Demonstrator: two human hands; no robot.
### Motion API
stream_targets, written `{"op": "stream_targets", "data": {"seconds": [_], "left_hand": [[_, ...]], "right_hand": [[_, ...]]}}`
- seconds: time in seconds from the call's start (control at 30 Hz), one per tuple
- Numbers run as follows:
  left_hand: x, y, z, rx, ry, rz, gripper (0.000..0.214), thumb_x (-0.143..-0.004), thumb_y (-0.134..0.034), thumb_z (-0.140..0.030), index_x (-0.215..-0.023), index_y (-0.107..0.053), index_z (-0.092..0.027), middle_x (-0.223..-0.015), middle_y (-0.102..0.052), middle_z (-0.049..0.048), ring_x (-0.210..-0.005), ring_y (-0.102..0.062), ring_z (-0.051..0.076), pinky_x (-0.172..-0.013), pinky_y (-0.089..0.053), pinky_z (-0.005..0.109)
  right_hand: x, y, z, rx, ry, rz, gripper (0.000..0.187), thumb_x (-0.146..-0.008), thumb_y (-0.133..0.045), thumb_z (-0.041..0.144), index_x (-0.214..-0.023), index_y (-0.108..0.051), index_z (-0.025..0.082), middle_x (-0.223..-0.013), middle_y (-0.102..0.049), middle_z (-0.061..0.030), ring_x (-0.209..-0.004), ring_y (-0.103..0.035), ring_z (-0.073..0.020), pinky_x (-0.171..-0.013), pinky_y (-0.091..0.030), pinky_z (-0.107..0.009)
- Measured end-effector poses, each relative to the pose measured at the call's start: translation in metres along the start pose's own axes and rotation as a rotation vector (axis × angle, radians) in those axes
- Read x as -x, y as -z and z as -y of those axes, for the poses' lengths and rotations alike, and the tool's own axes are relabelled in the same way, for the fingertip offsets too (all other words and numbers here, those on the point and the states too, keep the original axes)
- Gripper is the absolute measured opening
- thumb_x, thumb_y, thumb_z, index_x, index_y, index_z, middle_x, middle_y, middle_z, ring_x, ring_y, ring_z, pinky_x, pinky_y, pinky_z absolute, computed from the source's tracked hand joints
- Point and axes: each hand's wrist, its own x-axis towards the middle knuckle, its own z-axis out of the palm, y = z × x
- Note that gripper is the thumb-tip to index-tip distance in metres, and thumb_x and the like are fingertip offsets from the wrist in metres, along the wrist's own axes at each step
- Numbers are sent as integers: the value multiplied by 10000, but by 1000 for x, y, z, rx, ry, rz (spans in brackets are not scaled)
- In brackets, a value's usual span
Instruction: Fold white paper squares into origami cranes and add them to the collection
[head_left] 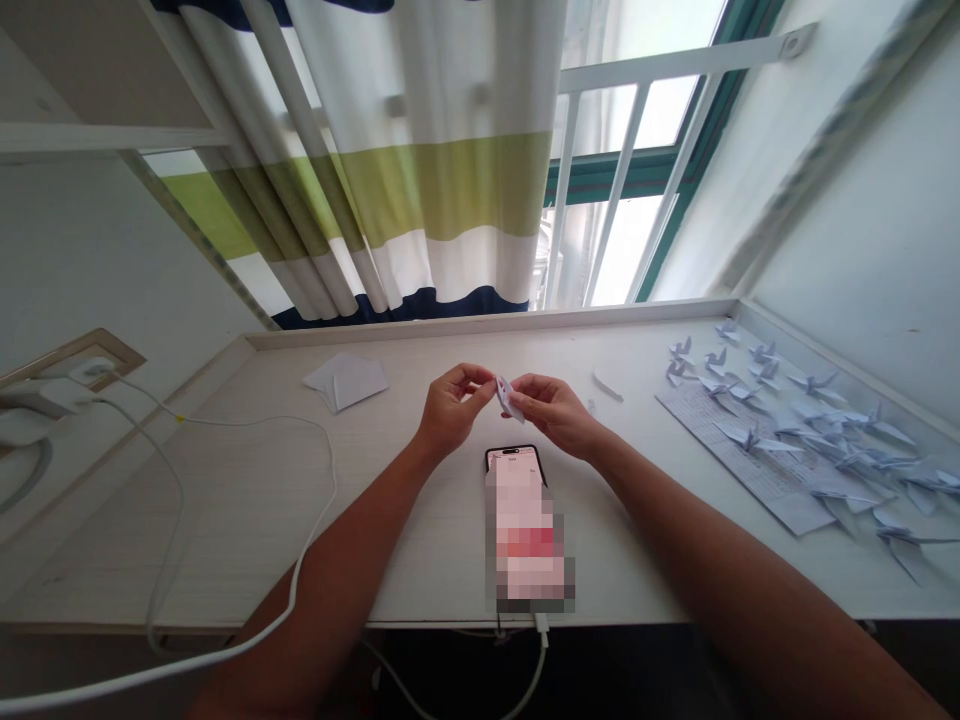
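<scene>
Both my hands meet above the middle of the pale desk (247, 500), pinching one small folded piece of white paper (507, 397). My left hand (450, 408) grips its left side with thumb and fingertips closed. My right hand (556, 412) holds its right side, fingers curled and pressed on it. A phone (525, 520) lies flat on the desk just below my hands, with a cable plugged in at its near end.
Several folded paper cranes (814, 425) lie at the right on a printed sheet (757, 470). A stack of white paper squares (346, 380) lies at the back left. A white charger cable (247, 425) loops across the left side. A striped curtain (420, 190) and window bars stand behind.
</scene>
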Motion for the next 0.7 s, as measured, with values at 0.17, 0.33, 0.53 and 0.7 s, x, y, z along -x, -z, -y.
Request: {"op": "stream_targets", "data": {"seconds": [0.17, 0.33, 0.53, 0.7], "left_hand": [[2, 1, 1, -223, -147, -8, 195, -855, -718, -304, -1025, -722, -209, -876, -729, 32, -817, -664, 164, -785, -517, 306], [4, 2, -4, -356, -255, 42, 178, -912, -667, -311, -1026, -775, -228, -969, -770, 55, -893, -692, 193, -808, -533, 324], [3, 4, -4, -444, -459, -15, 124, -916, -675, -256, -977, -779, -228, -947, -785, 54, -853, -713, 185, -753, -563, 323], [4, 2, -3, -505, -512, -21, 110, -911, -673, -223, -963, -770, -221, -919, -789, 48, -812, -718, 170, -736, -570, 310]], "right_hand": [[1, -1, 1, 82, -1, 12, 296, -755, -839, 443, -877, -757, 187, -829, -711, -33, -778, -618, -163, -763, -492, -331], [-1, 1, 0, 129, 22, -57, 305, -747, -842, 459, -841, -759, 181, -809, -710, -33, -767, -613, -163, -751, -484, -331], [-2, -2, -1, 106, 95, -128, 330, -740, -845, 483, -814, -732, 182, -773, -696, -28, -734, -603, -156, -715, -479, -320], [-3, -7, -3, 92, 136, -209, 320, -723, -864, 465, -821, -737, 188, -772, -687, -19, -719, -596, -149, -705, -485, -319]]}}
